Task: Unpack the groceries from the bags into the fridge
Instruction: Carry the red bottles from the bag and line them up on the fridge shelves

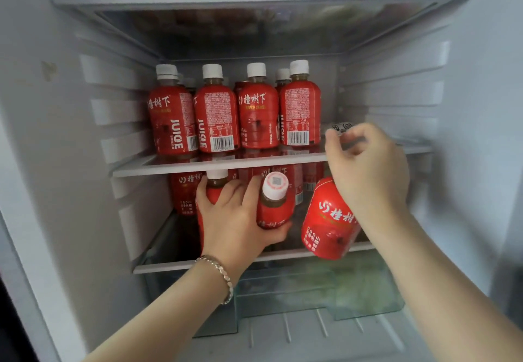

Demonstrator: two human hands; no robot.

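Inside the fridge [42, 135], the left hand [235, 220], with a bracelet [223, 274] at its wrist, grips two juice bottles at once. The fingers curl round an upright bottle [216, 181] on its far side, and finger and thumb clamp a leaning bottle [274, 208] whose white cap, printed with a code, tips toward the camera. Both sit above the lower shelf [169, 265].

The right hand [368, 174] has its fingers curled in. A tilted bottle [328, 220] hangs beneath its palm, the top hidden behind the hand, so the exact grip cannot be told. Something small, white and blurred shows at its fingertips.

Each bottle is squat, with a red wrap, white lettering, brown drink at the neck and a white cap. Just beyond the right hand's knuckles runs the middle shelf [198, 164], carrying a row of bottles [235, 118] of the same kind.
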